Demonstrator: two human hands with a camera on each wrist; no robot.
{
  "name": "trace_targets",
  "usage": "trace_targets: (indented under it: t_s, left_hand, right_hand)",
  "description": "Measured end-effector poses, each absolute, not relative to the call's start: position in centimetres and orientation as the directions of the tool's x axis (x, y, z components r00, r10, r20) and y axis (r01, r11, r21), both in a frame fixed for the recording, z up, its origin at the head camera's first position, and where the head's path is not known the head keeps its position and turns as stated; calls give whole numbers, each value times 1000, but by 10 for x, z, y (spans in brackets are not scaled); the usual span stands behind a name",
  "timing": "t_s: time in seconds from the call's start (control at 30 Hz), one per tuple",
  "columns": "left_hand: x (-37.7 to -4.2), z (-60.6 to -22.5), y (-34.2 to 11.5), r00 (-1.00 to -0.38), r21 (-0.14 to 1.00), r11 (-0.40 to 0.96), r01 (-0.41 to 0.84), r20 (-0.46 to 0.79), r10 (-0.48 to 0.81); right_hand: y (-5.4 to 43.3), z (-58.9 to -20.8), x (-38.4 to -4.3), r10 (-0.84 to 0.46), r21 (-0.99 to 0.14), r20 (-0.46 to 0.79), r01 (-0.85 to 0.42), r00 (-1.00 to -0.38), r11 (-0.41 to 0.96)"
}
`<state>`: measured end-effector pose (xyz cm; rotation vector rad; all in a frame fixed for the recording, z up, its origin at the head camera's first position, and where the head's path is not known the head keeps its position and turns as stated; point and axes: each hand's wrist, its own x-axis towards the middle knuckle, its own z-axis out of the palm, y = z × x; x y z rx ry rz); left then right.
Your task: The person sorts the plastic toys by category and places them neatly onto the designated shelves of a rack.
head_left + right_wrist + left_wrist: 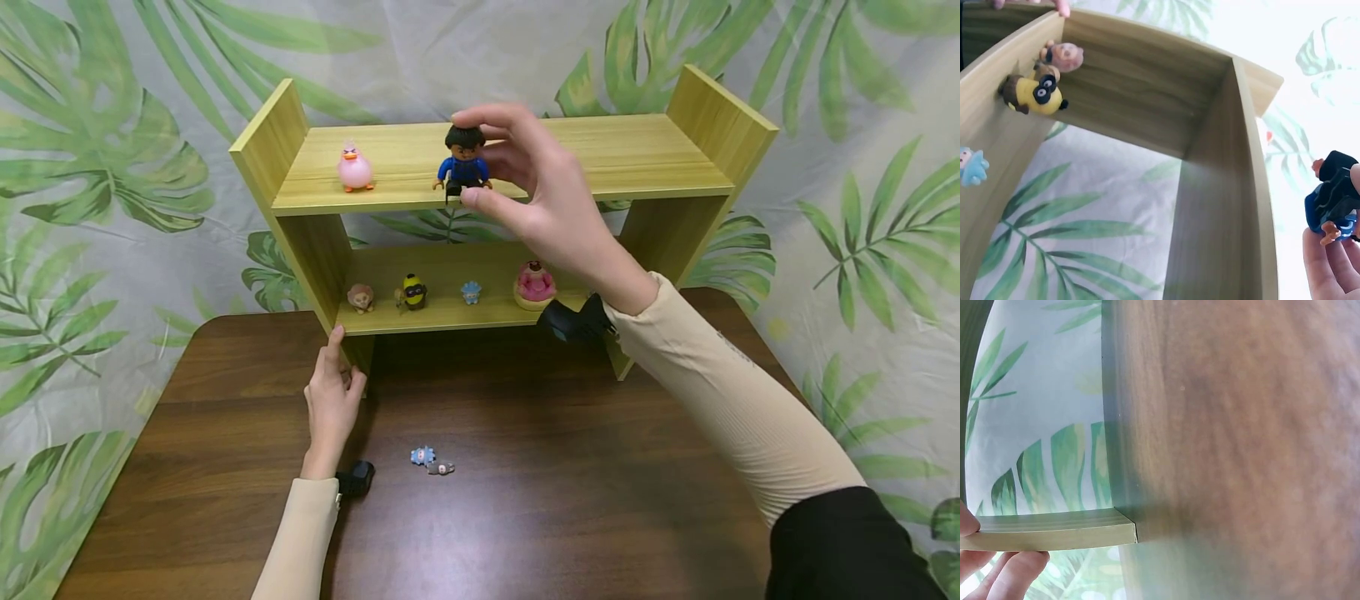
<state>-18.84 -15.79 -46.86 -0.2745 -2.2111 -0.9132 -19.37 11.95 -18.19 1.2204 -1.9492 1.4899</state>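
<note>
Our right hand (536, 179) pinches the dark-haired figure (463, 165) by the upper shelf (622, 158); our left hand (332, 396) grips the rack (311, 250). Left of and below our right hand, the pink bird (355, 169) and lower figures (415, 292) stand shelved; two small figures (423, 456), right of our left, seem outstanding.

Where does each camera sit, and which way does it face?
Head: worn on the head, looking forward and down at the shelf; left hand, right hand, sleeves visible.
Left wrist: worn there, facing a shelf panel and tabletop; left fingers visible.
Right wrist: worn there, facing the shelf; both hands' fingers visible.
Head and right wrist share the dark-haired figure.
</note>
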Motion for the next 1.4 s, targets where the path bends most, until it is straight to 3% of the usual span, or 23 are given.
trace_targets:
  t_s: [0.33, 0.5, 0.73, 1.4]
  left_hand:
    - [-190, -470, -158, -712, 522, 730, 441, 699, -70]
    - [-190, -470, -158, -708, 518, 729, 448, 703, -65]
    - [-190, -469, -158, -700, 511, 730, 454, 711, -63]
    - [-191, -471, -158, -697, 511, 729, 455, 714, -65]
  right_hand:
    - [110, -177, -211, -405, -632, 670, -764, -623, 130]
    - [107, -176, -219, -423, -609, 668, -776, -613, 162]
    - [103, -170, -225, -439, -640, 596, -728, -673, 247]
    - [99, -167, -234, -470, -634, 523, -693, -711, 344]
